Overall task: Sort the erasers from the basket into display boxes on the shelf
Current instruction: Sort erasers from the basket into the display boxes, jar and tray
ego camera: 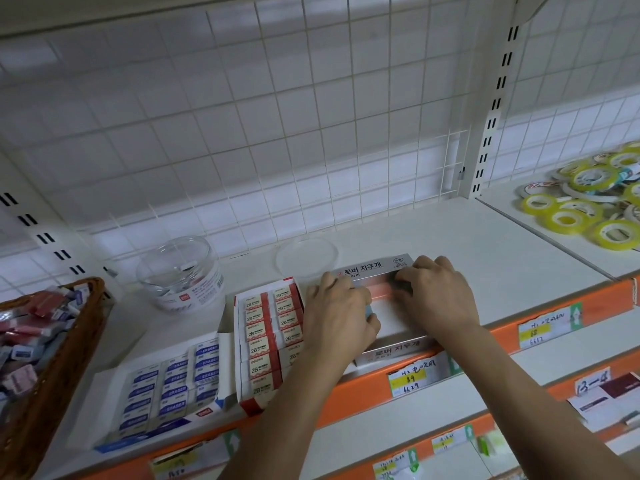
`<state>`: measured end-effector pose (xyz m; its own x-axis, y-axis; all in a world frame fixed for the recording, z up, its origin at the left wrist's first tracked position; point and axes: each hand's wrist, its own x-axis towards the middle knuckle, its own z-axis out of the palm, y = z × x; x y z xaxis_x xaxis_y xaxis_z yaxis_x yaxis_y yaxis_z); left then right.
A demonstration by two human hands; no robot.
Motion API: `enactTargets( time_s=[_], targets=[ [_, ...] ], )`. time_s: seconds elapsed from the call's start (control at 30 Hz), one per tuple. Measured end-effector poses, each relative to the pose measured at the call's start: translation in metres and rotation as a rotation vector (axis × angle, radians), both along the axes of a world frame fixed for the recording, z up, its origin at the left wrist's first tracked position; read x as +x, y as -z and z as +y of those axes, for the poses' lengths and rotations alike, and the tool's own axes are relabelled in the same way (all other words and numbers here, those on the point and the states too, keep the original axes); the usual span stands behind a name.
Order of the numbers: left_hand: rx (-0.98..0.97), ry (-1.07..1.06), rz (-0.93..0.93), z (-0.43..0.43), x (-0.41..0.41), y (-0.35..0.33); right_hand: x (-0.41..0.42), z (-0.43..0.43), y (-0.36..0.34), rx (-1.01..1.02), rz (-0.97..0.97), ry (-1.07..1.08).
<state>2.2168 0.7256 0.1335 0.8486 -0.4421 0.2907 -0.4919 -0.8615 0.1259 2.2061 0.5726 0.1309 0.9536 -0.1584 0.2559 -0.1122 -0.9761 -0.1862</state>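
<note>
- White shop shelf backed by a wire grid; orange price strip along the front edge with handwritten labels
- Both hands are down in the silver display box, which sits at the shelf's front edge with its lid flap standing up just beyond the fingertips; likely set there for easy reach while filling
- Left hand: fingers and thumb closed on a blue eraser, of which only a small pale-blue edge shows at the thumb side; judged to be on its way into the box
- Right hand: fingers bent down onto the far row inside the box; probably steadying or squaring that row; whether it grips anything I cannot tell
- Pink erasers lie between the two hands, blurred; they seem to be laid flat in a row; the box floor nearer the wrists looks bare white
- Just left of the left hand: red display box, packed with "2B" erasers in neat columns; further left a blue display box of "ERASER" sleeves, likewise packed
- Far left of the left hand: wicker basket, heaped with mixed erasers in red, blue and pink; plenty left to sort, by my reading
- Beyond the left hand: clear tub, with its lid off beside it
- Well right of the right hand: tape rolls in the next bay
</note>
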Motion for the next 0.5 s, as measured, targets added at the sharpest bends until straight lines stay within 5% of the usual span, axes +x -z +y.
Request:
enactTargets(
  time_s=[0.5],
  targets=[
    [0.003, -0.003, 0.1, -0.002, 0.001, -0.006, 0.01, -0.001, 0.008, -0.289, -0.067, -0.11]
  ],
)
